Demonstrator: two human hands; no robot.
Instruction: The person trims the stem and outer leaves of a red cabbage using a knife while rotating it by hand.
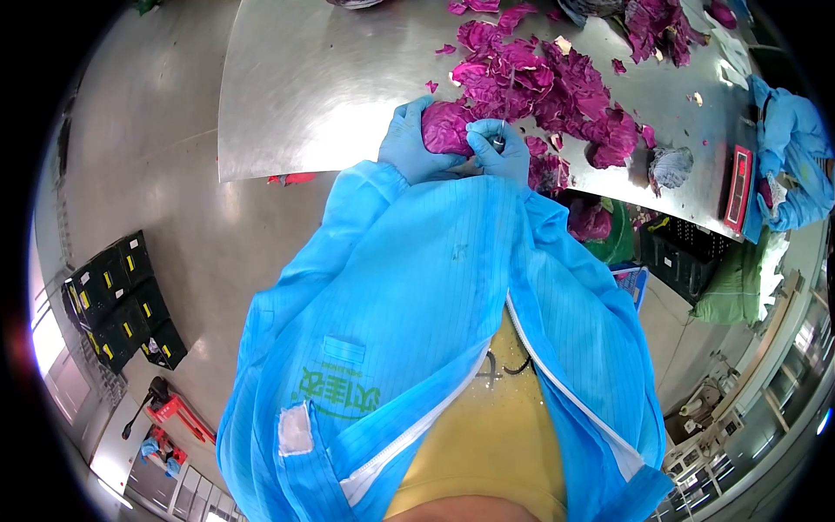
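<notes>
A round purple cabbage (pixel 446 129) rests in my gloved left hand (pixel 409 143), whose fingers wrap its left side and underside near the metal table's front edge (pixel 296 167). Against the cabbage's right side, my gloved right hand (pixel 502 155) is closed on a small knife (pixel 498 142); its dark handle end shows between the fingers and the thin blade points away from me. Loose purple leaves (pixel 504 74) lie in a heap just beyond both hands and to the right.
A greyish cabbage piece (pixel 671 167) and a red-framed device (pixel 738 187) are on the table's right part. Another person's blue sleeve (pixel 796 117) is at the far right. Below the table are a green bag (pixel 616 235) and black crates (pixel 674 261). More black crates (pixel 122 300) stand left.
</notes>
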